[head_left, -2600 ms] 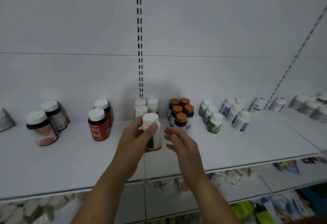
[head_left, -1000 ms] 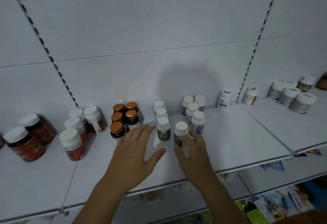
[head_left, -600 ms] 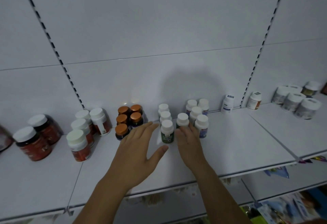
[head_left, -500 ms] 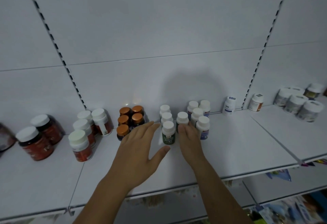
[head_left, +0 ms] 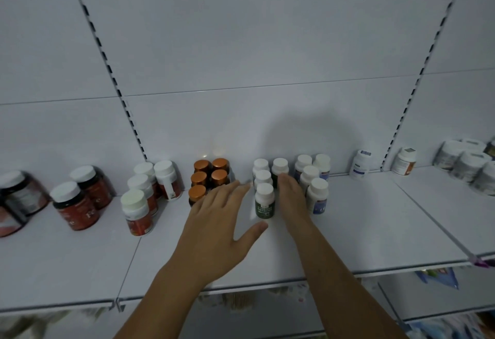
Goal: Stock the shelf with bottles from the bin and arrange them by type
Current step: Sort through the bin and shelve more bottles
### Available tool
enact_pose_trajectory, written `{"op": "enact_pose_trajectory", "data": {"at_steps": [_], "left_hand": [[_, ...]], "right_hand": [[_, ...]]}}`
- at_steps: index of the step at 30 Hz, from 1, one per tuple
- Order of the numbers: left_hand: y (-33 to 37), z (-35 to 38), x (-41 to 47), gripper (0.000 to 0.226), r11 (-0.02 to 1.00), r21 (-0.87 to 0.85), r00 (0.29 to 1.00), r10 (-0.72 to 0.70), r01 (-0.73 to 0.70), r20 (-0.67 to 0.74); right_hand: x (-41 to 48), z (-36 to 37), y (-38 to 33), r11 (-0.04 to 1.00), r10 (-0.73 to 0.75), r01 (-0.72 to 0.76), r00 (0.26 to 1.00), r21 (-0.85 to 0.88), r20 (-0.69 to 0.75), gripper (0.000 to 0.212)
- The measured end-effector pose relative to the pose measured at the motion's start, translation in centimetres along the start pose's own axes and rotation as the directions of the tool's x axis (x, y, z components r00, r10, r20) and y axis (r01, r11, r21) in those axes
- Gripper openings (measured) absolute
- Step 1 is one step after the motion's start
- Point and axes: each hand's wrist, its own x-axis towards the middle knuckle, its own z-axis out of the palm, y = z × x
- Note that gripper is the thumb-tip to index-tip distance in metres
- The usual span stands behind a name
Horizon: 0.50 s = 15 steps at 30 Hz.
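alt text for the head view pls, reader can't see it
The right hand, held flat, touches a white-capped bottle beside a row of three green-label bottles on a white shelf; the left hand is spread open to their left. Orange-capped bottles stand further left.

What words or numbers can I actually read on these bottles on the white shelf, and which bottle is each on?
"Fe": pale letters on the red label of the dark, white-capped bottle towards the left.
Green label on the front white-capped bottle: print too blurred to read.
Blue label on the white bottle just right of it: too blurred.
Small white bottle with blue print at the back wall: too small to read.
Nothing else is legible.
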Motion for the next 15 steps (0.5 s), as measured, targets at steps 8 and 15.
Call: {"op": "enact_pose_trajectory", "data": {"at_steps": [8,15], "left_hand": [[-0.2,-0.6,-0.5,0.080,1.000,-0.010,1.000,-0.015,0.015,-0.006],[-0.7,-2.1,-0.9,0.076,0.999,-0.002,0.999,-0.034,0.034,-0.021]], "right_hand": [[-0.4,-0.1,-0.7,1.000,-0.013,0.013,0.999,0.027,0.034,0.042],[-3.7,-1.3,-3.0,0.990,-0.140,0.141,0.989,-0.009,0.037,0.040]]}}
